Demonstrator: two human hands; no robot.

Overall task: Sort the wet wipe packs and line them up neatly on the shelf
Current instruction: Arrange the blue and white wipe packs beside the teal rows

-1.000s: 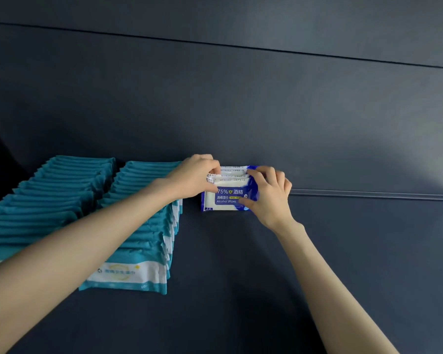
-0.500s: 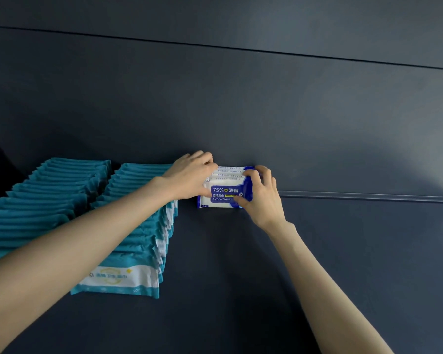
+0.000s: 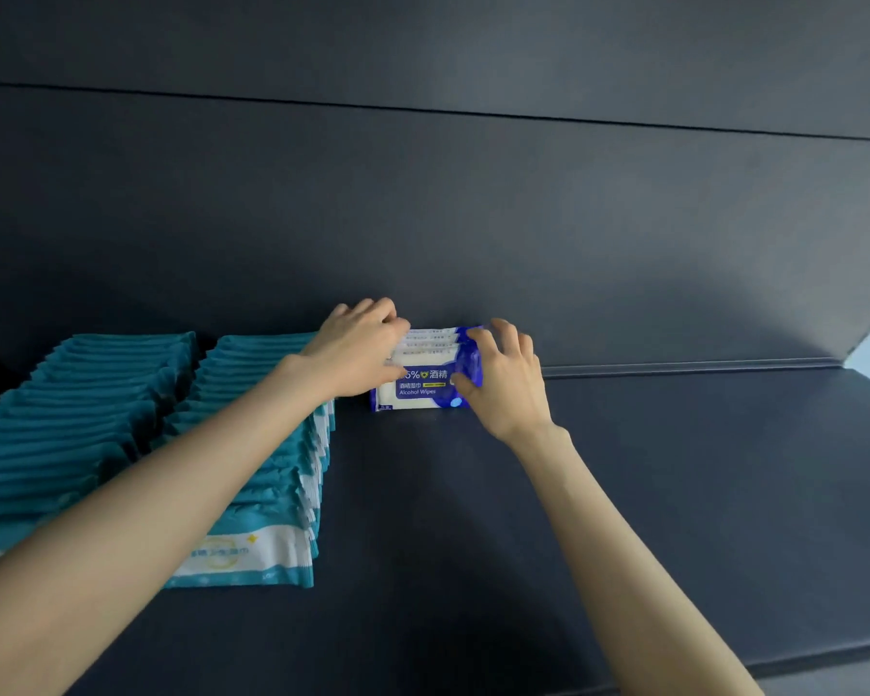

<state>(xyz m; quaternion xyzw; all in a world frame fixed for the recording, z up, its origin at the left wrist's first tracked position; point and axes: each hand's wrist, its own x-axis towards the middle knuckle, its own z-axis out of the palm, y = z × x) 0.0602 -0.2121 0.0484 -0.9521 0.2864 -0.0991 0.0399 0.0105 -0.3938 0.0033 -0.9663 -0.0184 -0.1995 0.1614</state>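
Two teal rows sit left of the left hand: the outer row point(image 3: 71, 409) further out and the inner row point(image 3: 282, 494) right under that forearm, both running from the shelf's back wall toward the front. The forearm passes low over the inner row, so a careless pull back could drag its top edges and fan the packs out of line.

The left hand point(image 3: 357, 349) is curled over the left end of the blue packs point(image 3: 423, 389), fingertips on their upper edges, grasping them. These few packs stand on edge between the two hands, against the back wall and just right of the inner row. They are thin, soft and slick, so they probably won't stand well alone. If either hand lets go before they are squared and leaning on the wall, the front one may tip forward or slide flat.

The right hand point(image 3: 508, 389) grips the right end, thumb on the front face and fingers hooked over the top. Squeezing unevenly from the two ends could bow the packs or skew them, leaving the new row crooked against the teal one. A narrow gap shows between the blue packs and the inner row; pushing left too hard would shove blue into teal and disturb both.

Right of the right hand the shelf point(image 3: 674, 494) runs on bare, with nothing there to stop a pack that slips that way.
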